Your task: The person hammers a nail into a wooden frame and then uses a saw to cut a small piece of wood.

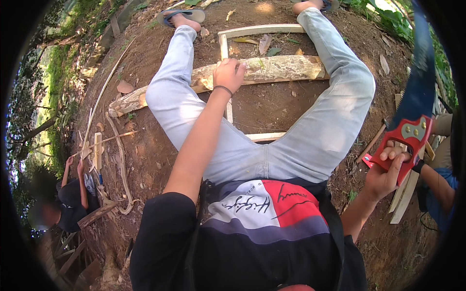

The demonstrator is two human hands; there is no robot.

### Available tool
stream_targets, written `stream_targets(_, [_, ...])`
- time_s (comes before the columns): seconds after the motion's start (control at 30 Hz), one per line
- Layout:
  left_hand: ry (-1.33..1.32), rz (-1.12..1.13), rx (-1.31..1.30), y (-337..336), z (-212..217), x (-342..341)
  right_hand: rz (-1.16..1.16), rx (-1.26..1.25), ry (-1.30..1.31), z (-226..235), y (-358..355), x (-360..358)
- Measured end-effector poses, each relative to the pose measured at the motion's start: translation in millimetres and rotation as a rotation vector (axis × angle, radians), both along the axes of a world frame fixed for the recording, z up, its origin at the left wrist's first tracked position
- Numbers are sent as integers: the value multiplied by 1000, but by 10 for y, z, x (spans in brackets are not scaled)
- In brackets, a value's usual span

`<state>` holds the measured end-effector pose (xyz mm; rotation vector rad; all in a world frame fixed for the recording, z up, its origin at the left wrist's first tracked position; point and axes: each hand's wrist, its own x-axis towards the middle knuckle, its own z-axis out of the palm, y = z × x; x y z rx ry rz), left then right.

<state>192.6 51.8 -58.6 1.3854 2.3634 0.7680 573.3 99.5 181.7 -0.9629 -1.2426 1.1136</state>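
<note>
My right hand is closed round the red handle of a handsaw, raised at the right with its dark blade pointing away from me. My left hand, fingers curled down, grips a thin wooden strip where it crosses a rough log. The log lies across the ground between my legs. The strip belongs to a pale rectangular wooden frame, whose far bar lies beyond the log and whose near bar is close to my lap. The fingertips of my left hand are partly hidden.
At the far right another person's arm is beside pale wooden slats and a wooden stick. On the left, a second person holds a thin stick. Curved branches and dry leaves lie on the dirt.
</note>
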Motion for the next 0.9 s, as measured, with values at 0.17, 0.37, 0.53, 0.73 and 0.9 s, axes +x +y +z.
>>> stream_targets(0.17, [-96,-34,31,-41,-80,-105,199,-464,95,-290,-290,-726])
stream_targets(0.37, [-194,-29,14,-33,2,-113,293,-641,44,-626,-557,-1108])
stream_targets(0.53, [23,4,-76,-14,-61,-132,409,-627,-131,-757,-757,-1161])
stream_targets(0.73, [139,198,-383,11,-111,-217,345,-647,-89,-788,-810,-1105])
stream_targets(0.9, [167,158,-494,36,-96,-232,300,-660,-87,-725,-862,-1120])
